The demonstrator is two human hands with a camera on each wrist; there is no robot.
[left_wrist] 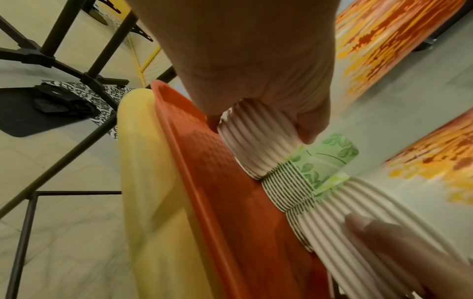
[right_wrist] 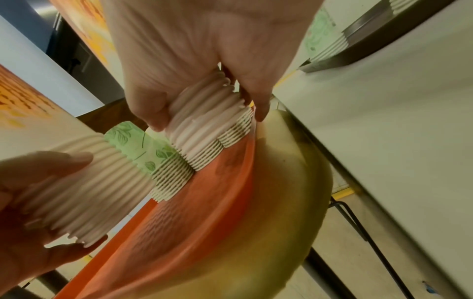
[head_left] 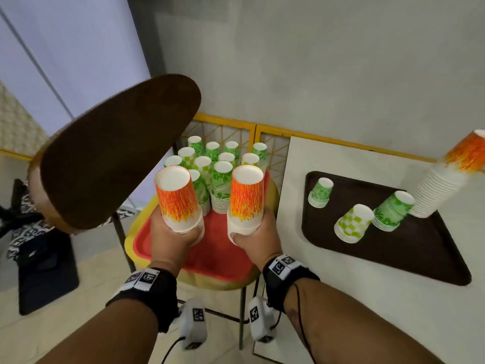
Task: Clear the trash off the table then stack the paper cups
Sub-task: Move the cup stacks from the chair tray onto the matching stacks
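You hold two stacks of upside-down paper cups with an orange flame print, one in each hand, both above the red tray [head_left: 210,248]. The tray is plastic with a fine textured floor, and it lies on a round yellow stool [head_left: 273,195]. Your left hand [head_left: 173,233] wraps its fingers [left_wrist: 311,121] around the ribbed white rims of the left stack [head_left: 178,198]. Your right hand [head_left: 256,232] grips the right stack [head_left: 245,198] at its rims in the same way. Behind them on the red tray stand about twelve stacks of green cups [head_left: 223,169]. To the right of the red tray, the white worktop [head_left: 341,158] carries a dark brown tray [head_left: 425,256] with three short green stacks and one tall orange stack [head_left: 446,179].
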